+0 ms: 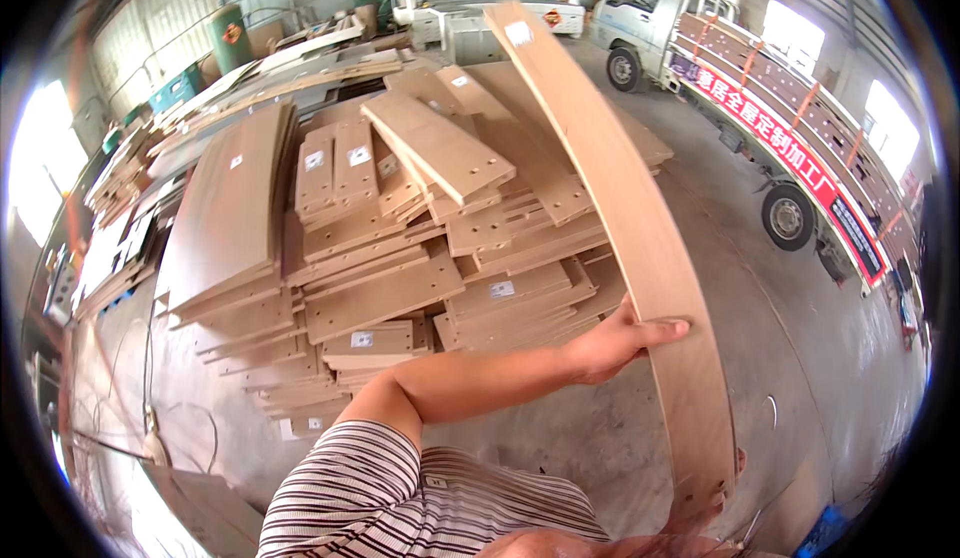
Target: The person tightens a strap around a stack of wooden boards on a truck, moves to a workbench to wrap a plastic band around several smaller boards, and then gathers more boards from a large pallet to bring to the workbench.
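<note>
- Currently, the left hand (612, 346) grasps the long board (640, 228) by its left edge, thumb laid on the broad face.
- The right hand (703, 514) grips the near end, below the left-hand grip; most of this hand is hidden.
- The long board slants up from both grips; its far end, bearing a white label (519, 33), points away beyond them.
- The stack of boards (380, 298) lies to the left of the left-hand grip; clearance to the raised end cannot be told.
- Risk: the far end may dip or swing, because much length extends past the left hand.
- Risk: turning left could knock the upper board (440, 148) loose, as the pile is unevenly layered.
- Risk: the edge may slip if thumb pressure drops.
</note>
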The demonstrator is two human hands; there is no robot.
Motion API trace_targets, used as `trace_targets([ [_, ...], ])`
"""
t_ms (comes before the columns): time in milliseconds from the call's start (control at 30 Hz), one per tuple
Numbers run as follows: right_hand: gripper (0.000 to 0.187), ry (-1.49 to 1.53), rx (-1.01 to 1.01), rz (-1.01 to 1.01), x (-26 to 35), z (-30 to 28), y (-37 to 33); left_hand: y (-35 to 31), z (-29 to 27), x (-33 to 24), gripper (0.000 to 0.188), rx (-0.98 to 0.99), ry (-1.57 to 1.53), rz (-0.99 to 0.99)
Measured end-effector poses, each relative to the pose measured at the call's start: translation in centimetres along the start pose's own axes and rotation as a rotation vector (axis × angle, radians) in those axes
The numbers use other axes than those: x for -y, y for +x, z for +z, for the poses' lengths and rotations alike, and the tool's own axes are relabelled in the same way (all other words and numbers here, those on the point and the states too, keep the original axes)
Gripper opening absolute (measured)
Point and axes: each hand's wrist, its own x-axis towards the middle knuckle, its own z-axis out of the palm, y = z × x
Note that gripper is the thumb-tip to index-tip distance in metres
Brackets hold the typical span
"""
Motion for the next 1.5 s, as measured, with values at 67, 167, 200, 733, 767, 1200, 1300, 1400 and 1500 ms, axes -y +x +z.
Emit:
trace_targets([
  [67, 0.067, -0.013, -0.143, 0.088, -3.5, -5.0, 0.1, -2.2, -0.6, -1.2, 0.065, -0.007, 0.079, 0.139],
  [167, 0.064, -0.020, -0.345, 0.276, -12.1, -14.8, 1.2, -6.9, -0.3, -4.1, 0.061, -0.060, 0.241, 0.329],
  [200, 0.064, -0.006, -0.293, 0.345, -14.0, -13.7, 1.6, -9.0, -0.9, -4.6, 0.060, -0.119, 0.298, 0.389],
  [733, 0.044, -0.082, 1.345, 1.375, -14.2, 30.9, -34.2, -68.9, -5.7, 10.8, 0.038, -1.349, -0.332, 0.971],
  [767, 0.044, -0.081, 1.459, 1.430, -13.2, 32.6, -37.0, -72.3, -5.6, 12.3, 0.037, -1.399, -0.387, 0.993],
  [1200, 0.047, 0.034, 2.266, 1.328, -12.8, 45.9, -67.5, -98.3, -3.9, 22.6, 0.019, -1.651, -0.741, 1.645],
  [1300, 0.049, 0.011, 2.420, 1.247, -13.9, 47.5, -72.4, -101.2, -3.1, 24.5, 0.031, -1.972, -0.657, 1.140],
  [1400, 0.054, 0.032, 2.622, 1.045, -17.4, 48.2, -77.2, -101.7, -1.4, 28.5, 0.044, -2.171, -0.330, 0.704],
  [1500, 0.058, 0.112, 2.704, 1.079, -19.3, 48.3, -80.8, -96.9, 1.7, 28.9, 0.048, -2.283, -0.265, 0.743],
])
